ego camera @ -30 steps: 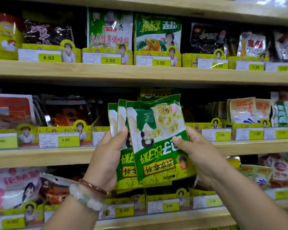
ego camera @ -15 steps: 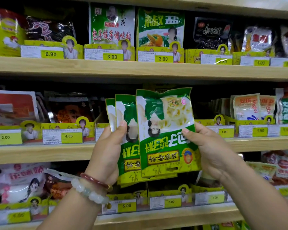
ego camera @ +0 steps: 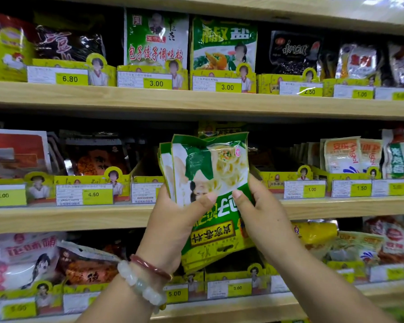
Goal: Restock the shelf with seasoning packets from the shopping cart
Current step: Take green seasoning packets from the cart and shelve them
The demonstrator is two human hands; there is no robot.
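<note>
Holding seasoning packets (ego camera: 208,178) — left hand (ego camera: 173,227); right hand (ego camera: 264,217).

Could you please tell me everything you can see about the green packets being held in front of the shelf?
The packets are a small stack of glossy plastic pouches, green and white with a dumpling picture, and yellow at the lower end. The print is upside down. They stand roughly upright, tilted a little, fanned so edges show behind the front one, whose top is crinkled. The left hand and the right hand grip them from either side, thumbs on the front, before the middle shelf.
</note>
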